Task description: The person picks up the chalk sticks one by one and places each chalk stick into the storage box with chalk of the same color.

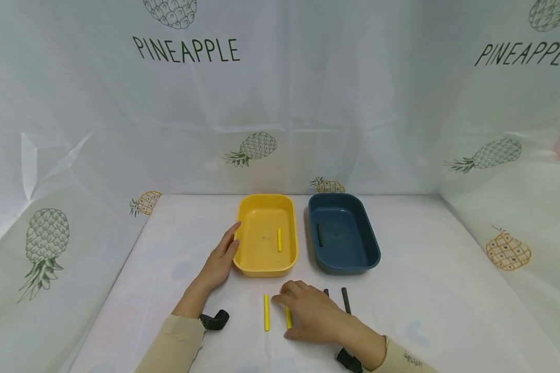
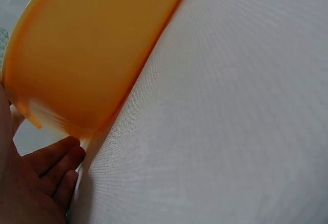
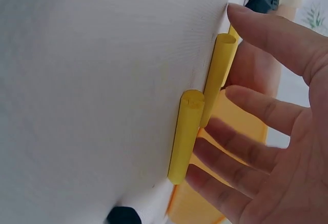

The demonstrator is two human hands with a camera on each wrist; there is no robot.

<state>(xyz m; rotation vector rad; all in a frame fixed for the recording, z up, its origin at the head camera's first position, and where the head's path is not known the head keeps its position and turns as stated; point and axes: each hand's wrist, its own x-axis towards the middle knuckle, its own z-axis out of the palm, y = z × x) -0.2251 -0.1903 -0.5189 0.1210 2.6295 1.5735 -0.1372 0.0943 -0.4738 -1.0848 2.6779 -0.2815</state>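
My left hand (image 1: 218, 264) rests against the left side of a yellow plastic tray (image 1: 261, 272), its fingers extended along the wall. One yellow stick (image 1: 279, 240) lies inside that tray. Over the table in front of the trays, my right hand (image 1: 315, 315) hovers with parted fingers and partly covers a yellow stick (image 1: 288, 318). Another yellow stick (image 1: 266, 312) lies just left of it. In the right wrist view, the fingers reach beside the yellow sticks (image 3: 186, 138), with nothing pinched between them.
A dark blue tray (image 1: 373, 248) stands right of the yellow one and holds a black stick (image 1: 319, 235). Two black sticks (image 1: 346, 300) lie beyond my right hand, one mostly hidden by it. A white printed sheet (image 1: 378, 129) hangs behind the table.
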